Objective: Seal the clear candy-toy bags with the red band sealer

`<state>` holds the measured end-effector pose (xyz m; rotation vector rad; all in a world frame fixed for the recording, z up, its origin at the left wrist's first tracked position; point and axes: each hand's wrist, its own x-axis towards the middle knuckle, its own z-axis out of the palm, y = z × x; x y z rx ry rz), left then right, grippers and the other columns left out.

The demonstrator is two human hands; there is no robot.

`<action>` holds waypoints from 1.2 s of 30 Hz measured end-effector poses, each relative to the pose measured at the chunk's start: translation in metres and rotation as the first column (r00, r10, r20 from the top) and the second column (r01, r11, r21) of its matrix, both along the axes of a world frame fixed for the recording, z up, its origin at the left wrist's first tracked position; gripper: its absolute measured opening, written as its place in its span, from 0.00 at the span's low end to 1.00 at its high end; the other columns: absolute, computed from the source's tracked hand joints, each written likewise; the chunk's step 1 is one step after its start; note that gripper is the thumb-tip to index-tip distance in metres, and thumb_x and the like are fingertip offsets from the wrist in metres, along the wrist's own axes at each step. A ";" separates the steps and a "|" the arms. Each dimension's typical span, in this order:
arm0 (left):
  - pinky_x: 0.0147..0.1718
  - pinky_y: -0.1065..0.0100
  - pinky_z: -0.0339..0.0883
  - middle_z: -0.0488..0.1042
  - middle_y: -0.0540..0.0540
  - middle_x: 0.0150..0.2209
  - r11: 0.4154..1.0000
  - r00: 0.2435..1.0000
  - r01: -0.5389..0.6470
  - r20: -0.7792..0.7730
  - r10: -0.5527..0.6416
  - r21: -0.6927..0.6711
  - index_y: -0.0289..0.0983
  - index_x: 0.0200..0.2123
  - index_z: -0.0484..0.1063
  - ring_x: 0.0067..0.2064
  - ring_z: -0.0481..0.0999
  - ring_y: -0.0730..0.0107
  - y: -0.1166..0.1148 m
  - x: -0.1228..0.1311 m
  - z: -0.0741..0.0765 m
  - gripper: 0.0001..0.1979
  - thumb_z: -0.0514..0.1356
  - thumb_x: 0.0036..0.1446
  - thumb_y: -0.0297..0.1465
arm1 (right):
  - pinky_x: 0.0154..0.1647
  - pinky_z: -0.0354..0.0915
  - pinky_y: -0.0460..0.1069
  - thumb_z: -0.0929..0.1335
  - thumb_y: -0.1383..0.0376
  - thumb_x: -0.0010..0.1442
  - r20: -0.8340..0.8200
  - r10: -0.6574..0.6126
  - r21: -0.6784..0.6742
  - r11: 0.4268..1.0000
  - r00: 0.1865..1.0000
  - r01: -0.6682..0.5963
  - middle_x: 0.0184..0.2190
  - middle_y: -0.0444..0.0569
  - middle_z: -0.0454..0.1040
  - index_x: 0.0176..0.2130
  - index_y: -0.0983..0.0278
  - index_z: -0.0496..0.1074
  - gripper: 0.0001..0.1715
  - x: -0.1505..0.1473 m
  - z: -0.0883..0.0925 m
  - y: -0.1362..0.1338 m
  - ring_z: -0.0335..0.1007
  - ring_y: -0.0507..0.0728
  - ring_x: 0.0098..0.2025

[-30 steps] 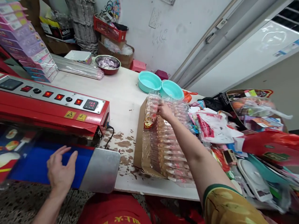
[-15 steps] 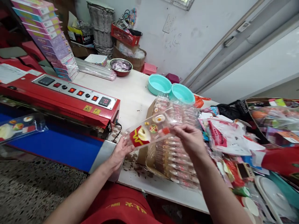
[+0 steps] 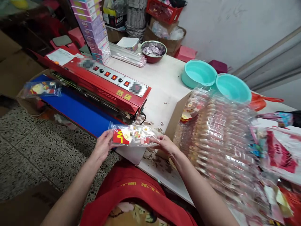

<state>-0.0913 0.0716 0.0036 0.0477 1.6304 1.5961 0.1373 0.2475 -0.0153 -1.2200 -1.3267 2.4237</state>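
Observation:
A clear plastic packet (image 3: 134, 135) with small food-shaped pieces and a red and yellow card inside is stretched between my two hands. My left hand (image 3: 103, 146) pinches its left end. At the packet's right end, my right hand (image 3: 166, 145) has its fingers closed on the plastic. Behind the packet is the red sealing machine (image 3: 108, 84) with its blue belt (image 3: 82, 110). Another filled packet (image 3: 43, 88) lies on the belt's far left end. To the right, rows of similar packets (image 3: 216, 138) stand packed in a cardboard box (image 3: 175, 121).
Two turquoise basins (image 3: 199, 73) stand behind the box. A metal bowl (image 3: 153, 51), long clear plastic sleeves (image 3: 128, 55) and a tall stack of boxes (image 3: 94, 31) are at the back of the white table (image 3: 160, 75). Plastic bags (image 3: 282, 153) are heaped at the right.
The view has turned left and down. Both hands have brought the packet away from the box toward the belt's near end, and it is now nearly level. The packet on the belt lies farther along it.

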 end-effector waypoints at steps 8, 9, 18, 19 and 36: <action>0.23 0.71 0.70 0.79 0.39 0.33 0.973 0.967 -0.185 -0.202 0.156 -0.135 0.31 0.35 0.73 0.27 0.78 0.67 -0.030 -0.034 -0.018 0.17 0.65 0.47 0.39 | 0.25 0.59 0.44 0.78 0.48 0.34 0.137 0.016 0.168 0.985 0.990 -0.039 0.22 0.42 0.69 0.21 0.66 0.70 0.27 -0.004 -0.017 0.002 0.60 0.48 0.25; 0.23 0.71 0.70 0.79 0.39 0.33 0.969 0.962 -0.201 -0.215 0.167 -0.147 0.31 0.35 0.73 0.26 0.78 0.67 -0.037 -0.041 -0.020 0.17 0.65 0.46 0.39 | 0.25 0.59 0.44 0.78 0.47 0.34 0.144 0.023 0.166 0.985 0.989 -0.047 0.22 0.42 0.69 0.20 0.66 0.70 0.27 -0.003 -0.018 0.003 0.60 0.48 0.24; 0.54 0.45 0.60 0.68 0.31 0.56 0.807 0.421 -0.370 -0.857 -0.297 -0.461 0.34 0.53 0.66 0.58 0.66 0.44 -0.063 -0.059 -0.007 0.30 0.61 0.51 0.45 | 0.27 0.66 0.46 0.76 0.43 0.38 0.155 0.020 0.123 0.992 0.988 -0.039 0.26 0.44 0.70 0.26 0.65 0.71 0.29 -0.003 -0.015 -0.001 0.65 0.51 0.29; 0.58 0.43 0.54 0.62 0.31 0.61 0.821 0.275 -0.294 -0.865 -0.418 -0.490 0.35 0.57 0.63 0.63 0.59 0.43 -0.054 -0.050 -0.004 0.35 0.62 0.50 0.46 | 0.26 0.66 0.45 0.75 0.43 0.39 0.176 0.002 0.139 0.990 0.984 -0.026 0.26 0.44 0.70 0.26 0.65 0.71 0.29 -0.005 -0.015 -0.002 0.65 0.51 0.29; 0.62 0.38 0.33 0.59 0.35 0.62 0.591 -0.213 0.367 -0.683 -0.698 -0.718 0.41 0.58 0.61 0.63 0.56 0.44 0.006 0.005 -0.020 0.38 0.67 0.44 0.43 | 0.45 0.64 0.57 0.69 0.59 0.60 0.194 -0.042 0.962 0.205 0.980 -0.181 0.44 0.54 0.68 0.38 0.57 0.77 0.07 -0.029 -0.010 -0.032 0.63 0.63 0.48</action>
